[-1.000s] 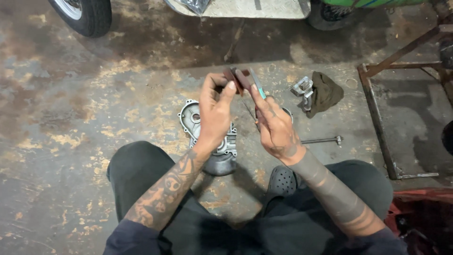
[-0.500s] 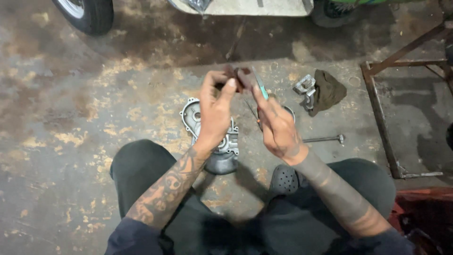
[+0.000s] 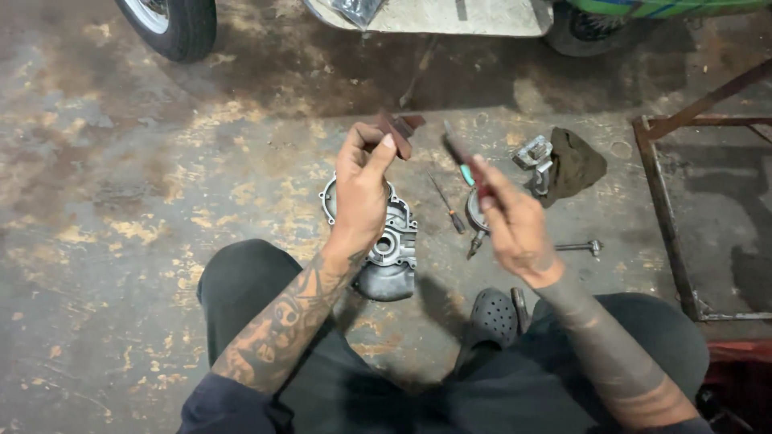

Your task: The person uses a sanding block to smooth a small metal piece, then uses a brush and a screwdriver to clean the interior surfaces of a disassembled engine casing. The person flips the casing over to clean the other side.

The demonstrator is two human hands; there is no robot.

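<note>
My left hand (image 3: 362,185) is raised in front of me and pinches a small dark reddish-brown flat piece (image 3: 400,131) between thumb and fingers. My right hand (image 3: 515,221), a little to the right and apart from it, grips a thin tool with a teal-green handle (image 3: 464,167); its motion blurs the tool. Below both hands a grey metal engine cover (image 3: 390,245) lies on the concrete floor between my knees.
A screwdriver (image 3: 447,205) and a round metal part (image 3: 474,215) lie on the floor right of the cover. A bolt (image 3: 581,247), a small metal part (image 3: 535,154) and a dark rag (image 3: 575,165) sit farther right. A rusty frame (image 3: 667,209) stands right; tyres (image 3: 173,24) behind.
My hands were together at the small piece; now they have parted. The left keeps the reddish piece, and the right has pulled away to the right with the green-handled tool.
</note>
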